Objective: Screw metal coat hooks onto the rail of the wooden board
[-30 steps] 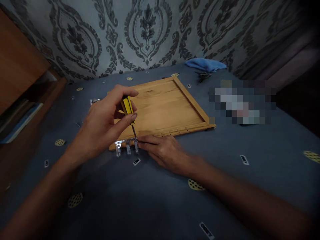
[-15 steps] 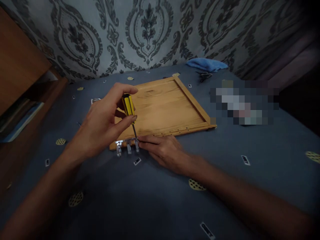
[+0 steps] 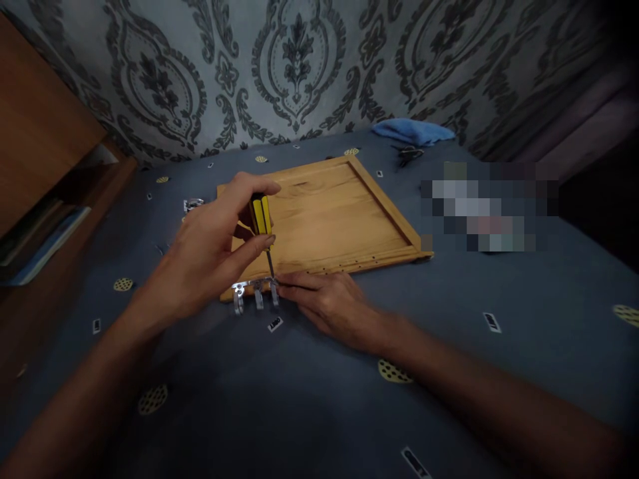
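Note:
My left hand (image 3: 202, 243) grips the yellow and black handle of a screwdriver (image 3: 261, 216), its shaft pointing down. The tip meets the right end of a shiny metal hook rack (image 3: 248, 287) with three hooks, which lies along the near edge of a framed wooden board (image 3: 324, 219). Low beside that tip, my right hand (image 3: 332, 303) has its fingers together, their ends at the rack's right end. Whatever sits between those fingertips is too small to make out. Small dark holes dot the board's near edge to the right.
The board lies on a dark blue patterned sheet (image 3: 319, 412). Behind my left hand is a small shiny metal piece (image 3: 194, 203). A blue cloth (image 3: 414, 131) and a dark tool (image 3: 408, 154) lie at the back right, near a blurred-out patch. Wooden furniture (image 3: 44, 106) stands at left.
My left hand and the screwdriver handle have shifted slightly down and right, with the tip still at the rack's right end. My right hand stays in place.

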Available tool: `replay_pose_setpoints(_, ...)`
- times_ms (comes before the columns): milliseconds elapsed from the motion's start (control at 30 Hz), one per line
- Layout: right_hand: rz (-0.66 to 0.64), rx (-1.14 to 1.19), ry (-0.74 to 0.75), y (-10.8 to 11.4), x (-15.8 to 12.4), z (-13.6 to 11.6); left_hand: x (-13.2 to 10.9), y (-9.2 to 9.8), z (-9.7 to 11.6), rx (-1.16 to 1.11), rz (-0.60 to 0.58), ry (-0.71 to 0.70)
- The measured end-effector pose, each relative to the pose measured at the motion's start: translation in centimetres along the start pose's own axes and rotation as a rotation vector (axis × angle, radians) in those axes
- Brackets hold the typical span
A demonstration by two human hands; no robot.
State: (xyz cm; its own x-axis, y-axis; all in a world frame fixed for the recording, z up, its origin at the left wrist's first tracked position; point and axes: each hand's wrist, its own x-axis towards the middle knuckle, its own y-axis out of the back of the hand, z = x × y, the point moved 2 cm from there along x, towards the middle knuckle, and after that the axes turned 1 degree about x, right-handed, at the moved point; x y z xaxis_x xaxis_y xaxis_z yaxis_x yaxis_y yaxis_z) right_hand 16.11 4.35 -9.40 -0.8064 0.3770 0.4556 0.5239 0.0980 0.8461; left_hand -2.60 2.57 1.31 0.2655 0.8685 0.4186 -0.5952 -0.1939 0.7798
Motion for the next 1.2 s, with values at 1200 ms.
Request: replay_pose_setpoints(1200,-0.006,0.001,0.003,-0.2,-0.1,0.0,-0.2,0.2,0.4,0.139,-0.031,-0.008)
